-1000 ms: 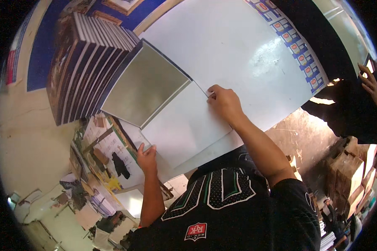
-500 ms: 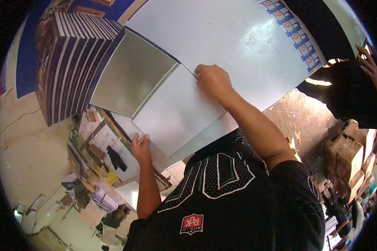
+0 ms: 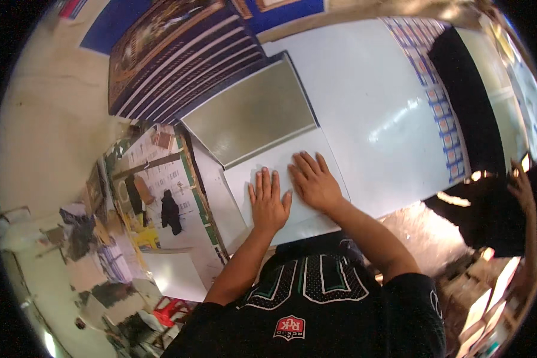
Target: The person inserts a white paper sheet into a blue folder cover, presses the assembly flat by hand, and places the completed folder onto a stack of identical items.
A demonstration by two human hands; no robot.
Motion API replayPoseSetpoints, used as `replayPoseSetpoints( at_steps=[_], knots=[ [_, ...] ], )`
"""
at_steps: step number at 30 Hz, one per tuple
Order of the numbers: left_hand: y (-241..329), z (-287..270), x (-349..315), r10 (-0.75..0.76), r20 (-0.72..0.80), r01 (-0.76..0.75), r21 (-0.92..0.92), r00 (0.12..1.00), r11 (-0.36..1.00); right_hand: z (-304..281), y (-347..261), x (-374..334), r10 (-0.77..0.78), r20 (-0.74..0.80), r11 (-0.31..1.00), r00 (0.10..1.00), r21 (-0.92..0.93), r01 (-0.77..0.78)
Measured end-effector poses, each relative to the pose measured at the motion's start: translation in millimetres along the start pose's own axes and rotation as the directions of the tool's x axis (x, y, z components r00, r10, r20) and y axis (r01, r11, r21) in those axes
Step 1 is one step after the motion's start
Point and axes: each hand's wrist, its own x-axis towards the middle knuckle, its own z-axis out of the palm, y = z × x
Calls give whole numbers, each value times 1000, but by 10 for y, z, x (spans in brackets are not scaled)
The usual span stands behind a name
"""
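A white sheet lies flat on the white tabletop, meeting a grey-brown panel with dark blue edges at its far side. My left hand rests palm down on the sheet, fingers stretched toward the panel. Just to its right, my right hand lies flat on the same sheet with its fingers spread. Neither hand grips anything. Whether the sheet and panel are one piece, I cannot tell.
A tall stack of dark blue hardcover books stands at the far left beside the panel. The white table reaches right to a strip of blue-and-white printed material. A lower cluttered bench is at left. Another person's hand shows at far right.
My hands have left the sheet's side edges and come together flat on its middle. The view has turned, so the stack and panel appear farther right.
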Motion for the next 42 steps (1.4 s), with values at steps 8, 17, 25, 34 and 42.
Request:
replayPoseSetpoints(
  at_steps=[8,17,25,34,42],
  knots=[
    [-18,-159,1,-71,69,73,-29,995,997,-390,442,1040,290,-388,951,875,216,-220],
    [-31,-291,-514,170,141,-154,-117,975,981,-846,1007,2106,339,155,599,928,725,-340],
    [-473,-297,-916,239,266,-252,17,934,968,-1108,745,854,646,-82,526,759,769,-365],
    [-1193,-537,-749,399,33,-393,-113,916,912,-1488,426,-688,731,91,208,676,914,-347],
    [-1154,-480,-721,294,313,-285,-73,903,956,-1735,890,385,-5,470,229,882,860,-457]
  ],
)
